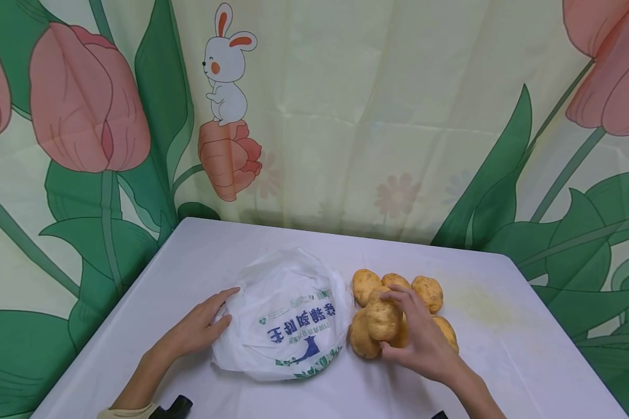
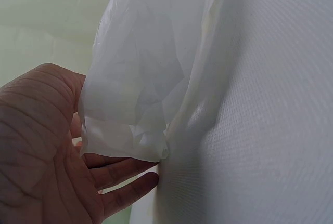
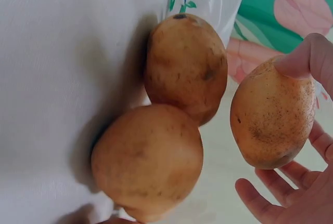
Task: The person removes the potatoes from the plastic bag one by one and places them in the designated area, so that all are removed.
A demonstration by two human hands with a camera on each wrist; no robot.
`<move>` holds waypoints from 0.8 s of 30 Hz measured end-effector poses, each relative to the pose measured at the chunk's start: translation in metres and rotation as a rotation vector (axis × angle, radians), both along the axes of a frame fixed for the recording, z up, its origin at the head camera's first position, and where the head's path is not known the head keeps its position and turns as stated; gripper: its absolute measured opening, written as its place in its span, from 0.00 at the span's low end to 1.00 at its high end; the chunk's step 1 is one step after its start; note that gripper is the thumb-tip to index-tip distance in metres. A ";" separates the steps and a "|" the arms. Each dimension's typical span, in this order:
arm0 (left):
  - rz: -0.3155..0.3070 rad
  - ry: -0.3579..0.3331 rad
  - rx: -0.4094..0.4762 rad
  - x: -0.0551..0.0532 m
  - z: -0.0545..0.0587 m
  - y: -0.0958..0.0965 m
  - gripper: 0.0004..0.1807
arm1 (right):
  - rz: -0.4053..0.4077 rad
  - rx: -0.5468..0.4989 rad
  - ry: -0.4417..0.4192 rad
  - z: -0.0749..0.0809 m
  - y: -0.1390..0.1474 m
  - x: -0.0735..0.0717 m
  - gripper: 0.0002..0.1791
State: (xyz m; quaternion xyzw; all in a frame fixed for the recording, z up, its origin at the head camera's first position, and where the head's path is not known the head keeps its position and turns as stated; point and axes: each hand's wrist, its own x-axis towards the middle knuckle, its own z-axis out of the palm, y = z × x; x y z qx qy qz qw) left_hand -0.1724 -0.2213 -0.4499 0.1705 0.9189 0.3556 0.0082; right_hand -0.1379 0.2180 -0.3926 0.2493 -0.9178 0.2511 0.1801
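My right hand [image 1: 421,337] grips a potato [image 1: 384,320] between thumb and fingers, over a group of other potatoes [image 1: 367,285]. In the right wrist view, the held potato [image 3: 273,117] has the thumb on its top end and fingers below it. Two potatoes [image 3: 148,159] lie beside it on the white cloth. My left hand [image 1: 201,326] rests against the left side of a white plastic bag [image 1: 251,349], index finger and thumb apart. In the left wrist view, the bag's thin wall [image 2: 140,78] covers some fingertips, while two fingers [image 2: 125,193] show below its edge.
A white-covered table [image 1: 398,390] bears the bag at its middle and the potatoes to the right of it. Behind the table hangs a curtain [image 1: 335,116] printed with tulips and a rabbit. A pale yellowish stain [image 1: 482,305] marks the cloth right of the potatoes.
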 end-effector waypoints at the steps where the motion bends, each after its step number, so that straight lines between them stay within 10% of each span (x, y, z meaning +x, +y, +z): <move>1: 0.001 -0.002 0.001 0.000 0.000 0.000 0.31 | -0.003 -0.002 -0.004 0.000 0.002 0.000 0.46; 24: 0.007 -0.007 0.001 0.001 0.001 0.001 0.30 | -0.074 -0.030 -0.036 0.007 0.047 0.006 0.46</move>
